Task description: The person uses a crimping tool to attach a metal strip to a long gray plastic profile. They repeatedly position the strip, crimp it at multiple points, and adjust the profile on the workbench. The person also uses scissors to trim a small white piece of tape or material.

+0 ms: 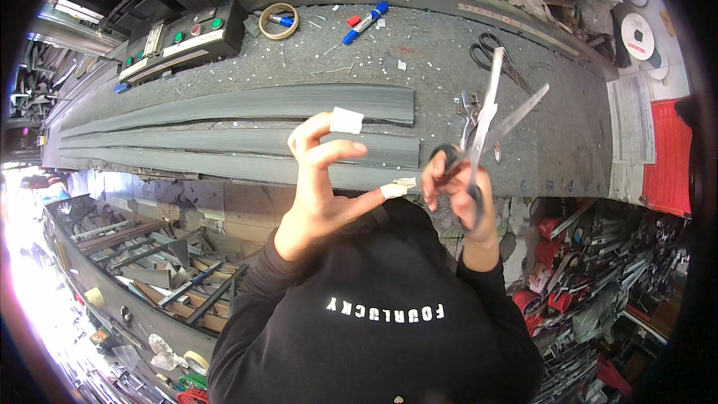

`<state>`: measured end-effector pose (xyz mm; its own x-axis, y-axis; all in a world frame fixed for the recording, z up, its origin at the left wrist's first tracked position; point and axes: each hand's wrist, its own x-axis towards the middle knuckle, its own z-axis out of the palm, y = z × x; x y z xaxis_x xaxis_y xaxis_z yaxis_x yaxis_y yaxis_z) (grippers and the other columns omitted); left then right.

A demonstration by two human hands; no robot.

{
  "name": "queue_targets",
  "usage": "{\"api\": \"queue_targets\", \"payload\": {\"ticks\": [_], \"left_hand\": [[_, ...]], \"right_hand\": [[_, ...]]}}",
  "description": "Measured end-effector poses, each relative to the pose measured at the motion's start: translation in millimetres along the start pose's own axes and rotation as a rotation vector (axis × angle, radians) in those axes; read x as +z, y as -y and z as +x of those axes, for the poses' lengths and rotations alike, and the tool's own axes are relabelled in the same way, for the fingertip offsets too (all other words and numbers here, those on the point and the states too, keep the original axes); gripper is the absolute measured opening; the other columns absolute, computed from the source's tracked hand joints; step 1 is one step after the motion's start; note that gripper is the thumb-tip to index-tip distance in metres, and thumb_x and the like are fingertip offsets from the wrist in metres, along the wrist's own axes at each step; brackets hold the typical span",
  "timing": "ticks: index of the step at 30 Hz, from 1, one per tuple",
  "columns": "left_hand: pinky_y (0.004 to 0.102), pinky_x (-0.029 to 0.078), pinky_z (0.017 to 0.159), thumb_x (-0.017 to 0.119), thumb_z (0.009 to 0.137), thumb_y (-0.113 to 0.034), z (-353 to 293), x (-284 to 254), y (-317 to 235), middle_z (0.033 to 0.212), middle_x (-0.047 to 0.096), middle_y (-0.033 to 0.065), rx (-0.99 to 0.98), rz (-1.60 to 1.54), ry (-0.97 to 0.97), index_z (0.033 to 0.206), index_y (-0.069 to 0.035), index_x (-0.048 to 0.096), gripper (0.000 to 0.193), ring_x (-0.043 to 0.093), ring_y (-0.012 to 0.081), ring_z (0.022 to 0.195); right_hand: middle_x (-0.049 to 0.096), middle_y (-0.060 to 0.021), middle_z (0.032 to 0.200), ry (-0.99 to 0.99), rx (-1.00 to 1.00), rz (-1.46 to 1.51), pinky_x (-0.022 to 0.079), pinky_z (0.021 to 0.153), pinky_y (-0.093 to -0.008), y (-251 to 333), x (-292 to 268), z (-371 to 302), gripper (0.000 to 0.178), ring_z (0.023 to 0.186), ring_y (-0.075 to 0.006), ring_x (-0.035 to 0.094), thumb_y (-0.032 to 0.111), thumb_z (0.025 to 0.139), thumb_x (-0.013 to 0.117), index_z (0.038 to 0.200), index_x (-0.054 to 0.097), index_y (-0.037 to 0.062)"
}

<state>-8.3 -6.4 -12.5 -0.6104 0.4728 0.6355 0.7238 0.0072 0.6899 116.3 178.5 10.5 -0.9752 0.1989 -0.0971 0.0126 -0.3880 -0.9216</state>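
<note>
Grey workbench (568, 135) fills the room's middle, from where I stand. Right hand (460, 191) is closed around scissors (485, 121), blades spread, blurred. Left hand (318, 172) is half open, fingers apart; white tape pieces (348, 120) cling to one fingertip and the thumb. Judged step: cutting and sticking tape; any next snip calls for fingertips clear of the blades. Grey strips (247, 105) lie beyond. White lettering crosses the black sweatshirt (389, 269); round white label (637, 36) bears print.

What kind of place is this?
Probably a small fabrication workshop: long grey strips lie on the workbench, a control box with green buttons stands on it, and what look like offcuts are piled nearby.
</note>
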Motion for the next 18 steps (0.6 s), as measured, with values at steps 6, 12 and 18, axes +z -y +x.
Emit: {"api": "queue_targets", "payload": {"ticks": [6, 12, 18], "left_hand": [[0.0443, 0.034, 0.1, 0.095, 0.049, -0.021, 10, -13, 4, 0.128, 0.045, 0.0147, 0.033, 0.075, -0.068, 0.118, -0.015, 0.048, 0.084, 0.042, 0.0314, 0.12], [0.0434, 0.031, 0.096, 0.093, 0.05, -0.026, 18, -17, 3, 0.123, 0.05, 0.0118, 0.152, 0.209, -0.093, 0.115, -0.019, 0.049, 0.079, 0.047, 0.0328, 0.117], [0.0503, 0.044, 0.091, 0.09, 0.061, -0.044, 20, -24, -3, 0.117, 0.048, 0.0145, 0.326, 0.391, 0.015, 0.115, -0.018, 0.039, 0.079, 0.051, 0.0372, 0.11]], "right_hand": [[0.062, -0.0087, 0.069, 0.097, 0.08, -1.041, 0.047, 0.06, -0.0346, 28, -22, -27, 0.072, 0.063, -0.0248, 0.065, 0.062, 0.056, 0.084, 0.086, 0.058, 0.0027], [0.058, -0.0028, 0.06, 0.142, 0.041, -1.341, 0.045, 0.061, -0.0349, 26, -13, -32, 0.069, 0.059, -0.0235, 0.063, 0.059, 0.049, 0.086, 0.08, 0.061, 0.0034], [0.061, -0.0045, 0.06, 0.149, 0.087, -1.184, 0.047, 0.056, -0.0317, 19, -11, -27, 0.066, 0.055, -0.0235, 0.063, 0.058, 0.053, 0.086, 0.076, 0.061, 0.002]]}}
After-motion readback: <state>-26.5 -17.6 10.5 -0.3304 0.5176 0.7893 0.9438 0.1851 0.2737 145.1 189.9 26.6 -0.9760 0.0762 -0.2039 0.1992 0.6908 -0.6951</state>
